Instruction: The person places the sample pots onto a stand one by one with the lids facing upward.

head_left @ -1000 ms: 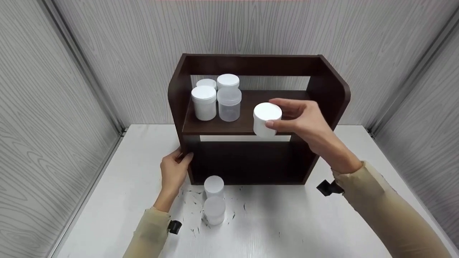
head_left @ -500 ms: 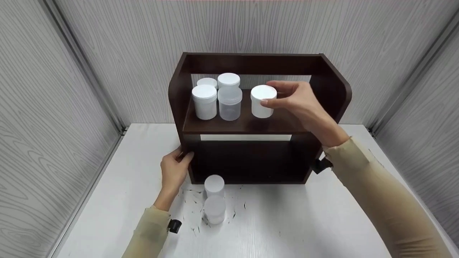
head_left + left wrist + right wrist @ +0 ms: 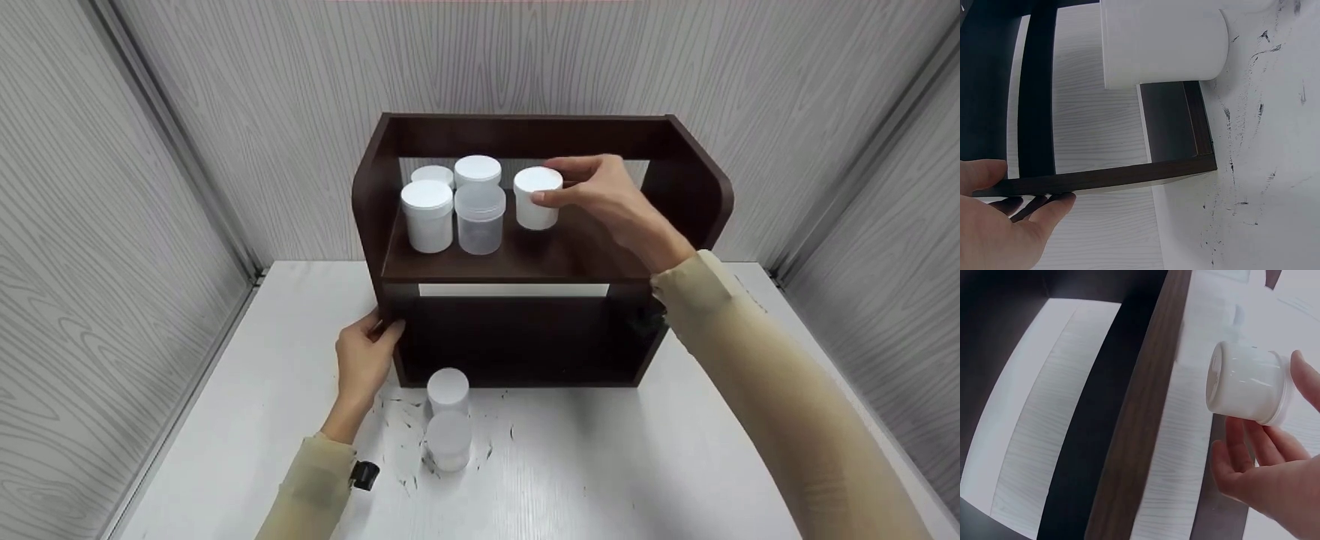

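Observation:
My right hand (image 3: 611, 199) pinches a white lidded jar (image 3: 537, 206) between thumb and fingers, over the top level of a dark brown wooden shelf unit (image 3: 525, 136). The jar is upright; in the right wrist view its base (image 3: 1214, 377) shows, and whether it touches the board I cannot tell. At the unit's lower left, my left hand (image 3: 365, 360) grips the side panel (image 3: 1100, 179), thumb inside and fingers outside. Left of the held jar stand a translucent jar (image 3: 480, 225), a white jar (image 3: 428, 221) and, behind them, two more white-lidded jars (image 3: 478, 169).
Two lidded jars, one farther back (image 3: 448, 388) and one nearer (image 3: 448, 439), stand on the white table (image 3: 570, 472) before the unit's lower left. Dark scuffs mark the table around them. Grey wood-patterned walls (image 3: 225, 90) enclose the back and sides.
My right hand has carried the white jar away from me and slightly left, from in front of the unit to over its upper board. The left hand stays on the side panel.

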`<action>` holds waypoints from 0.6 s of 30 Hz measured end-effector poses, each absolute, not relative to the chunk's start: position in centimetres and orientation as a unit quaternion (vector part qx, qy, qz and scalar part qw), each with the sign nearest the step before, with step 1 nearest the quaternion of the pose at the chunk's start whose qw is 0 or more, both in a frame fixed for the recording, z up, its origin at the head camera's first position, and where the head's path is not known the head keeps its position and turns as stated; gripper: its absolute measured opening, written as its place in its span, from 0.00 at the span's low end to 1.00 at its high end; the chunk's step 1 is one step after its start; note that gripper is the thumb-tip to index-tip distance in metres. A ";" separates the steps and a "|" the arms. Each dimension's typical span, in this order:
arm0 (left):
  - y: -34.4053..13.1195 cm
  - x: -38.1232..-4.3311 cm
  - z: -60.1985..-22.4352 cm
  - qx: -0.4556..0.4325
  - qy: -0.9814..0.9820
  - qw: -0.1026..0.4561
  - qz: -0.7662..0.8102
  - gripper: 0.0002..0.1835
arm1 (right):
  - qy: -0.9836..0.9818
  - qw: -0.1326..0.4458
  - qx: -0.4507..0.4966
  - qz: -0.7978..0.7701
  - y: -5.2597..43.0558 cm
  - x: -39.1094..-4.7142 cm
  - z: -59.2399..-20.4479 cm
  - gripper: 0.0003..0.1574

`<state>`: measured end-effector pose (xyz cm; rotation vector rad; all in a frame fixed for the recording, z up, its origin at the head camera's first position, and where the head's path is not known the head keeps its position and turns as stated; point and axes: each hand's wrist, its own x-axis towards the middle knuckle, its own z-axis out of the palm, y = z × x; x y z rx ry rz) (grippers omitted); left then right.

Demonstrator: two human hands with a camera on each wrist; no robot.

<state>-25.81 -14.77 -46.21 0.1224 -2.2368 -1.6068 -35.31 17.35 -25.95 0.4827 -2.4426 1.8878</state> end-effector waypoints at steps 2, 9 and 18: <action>-14.8 -25.8 -46.2 0.044 -0.798 0.192 -0.570 0.25 | -0.787 0.008 0.151 0.598 17.2 -35.8 -26.1 0.33; -14.8 -25.6 -46.2 0.033 -0.792 0.189 -0.580 0.25 | -0.799 -0.008 0.138 0.586 17.0 -37.0 -26.3 0.37; -14.8 -25.6 -46.3 0.039 -0.790 0.191 -0.582 0.24 | -0.818 -0.019 0.130 0.561 16.9 -38.3 -26.3 0.37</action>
